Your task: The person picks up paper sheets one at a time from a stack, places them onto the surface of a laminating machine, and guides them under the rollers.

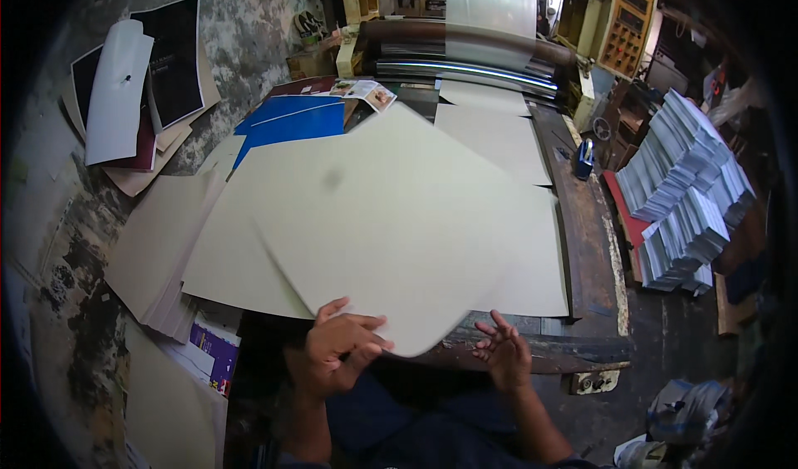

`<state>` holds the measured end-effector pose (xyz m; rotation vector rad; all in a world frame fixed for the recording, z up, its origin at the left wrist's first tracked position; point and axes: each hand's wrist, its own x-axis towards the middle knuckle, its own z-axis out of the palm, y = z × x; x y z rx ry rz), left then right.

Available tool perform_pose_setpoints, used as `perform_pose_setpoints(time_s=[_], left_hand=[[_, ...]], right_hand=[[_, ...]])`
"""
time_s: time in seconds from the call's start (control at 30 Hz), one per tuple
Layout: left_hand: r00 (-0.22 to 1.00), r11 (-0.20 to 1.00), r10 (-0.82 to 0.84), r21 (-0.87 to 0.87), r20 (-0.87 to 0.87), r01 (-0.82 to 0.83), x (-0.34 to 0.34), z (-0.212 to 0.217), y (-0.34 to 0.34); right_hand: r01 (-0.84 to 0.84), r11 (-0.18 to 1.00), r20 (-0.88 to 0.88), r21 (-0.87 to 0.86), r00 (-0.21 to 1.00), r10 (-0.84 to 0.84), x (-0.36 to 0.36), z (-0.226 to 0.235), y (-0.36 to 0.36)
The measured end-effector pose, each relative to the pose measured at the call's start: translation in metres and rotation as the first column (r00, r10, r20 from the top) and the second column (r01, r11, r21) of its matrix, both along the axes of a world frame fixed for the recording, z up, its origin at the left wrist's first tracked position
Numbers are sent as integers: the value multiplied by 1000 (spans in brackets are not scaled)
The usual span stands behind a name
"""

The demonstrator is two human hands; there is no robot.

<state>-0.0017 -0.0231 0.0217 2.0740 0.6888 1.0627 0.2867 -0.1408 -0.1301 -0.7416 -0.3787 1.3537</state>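
Ok, 1 top sht (399, 228), 2 hands (342, 351)

The upper pale sheet (399, 228) partly hides the lower sheets (536, 257).

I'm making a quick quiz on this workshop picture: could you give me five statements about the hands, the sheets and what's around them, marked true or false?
1. The left hand is at the near edge of the large sheet. True.
2. The right hand is clenched in a fist. False: the right hand is open.
3. A blue sheet lies at the near right of the large sheet. False: the blue sheet lies beyond it, toward the left.
4. Paper stacks are on the picture's right side. True.
5. The control panel is at the lower left. False: the control panel is at the upper right.
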Motion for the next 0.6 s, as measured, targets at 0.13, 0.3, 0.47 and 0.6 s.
perform_pose_setpoints(time_s=[0.13,0.3,0.47,0.6], left_hand=[[963,967,-202,121,-176,225,3,-2,0],[966,956,67,294,-250,10,-2,-1,2],[936,953,237,248,-259,-173,-15,-7,26],[941,963,261,119,-214,-240,-22,-19,34]], right_hand=[[25,995,-6,100,1000,-24,5,18,-11],[6,969,79,-248,997,14,10,7,-26],[-37,943,10,-330,999,43,-2,-32,-55],[-111,914,-3,-389,993,119,-23,-38,-78]])
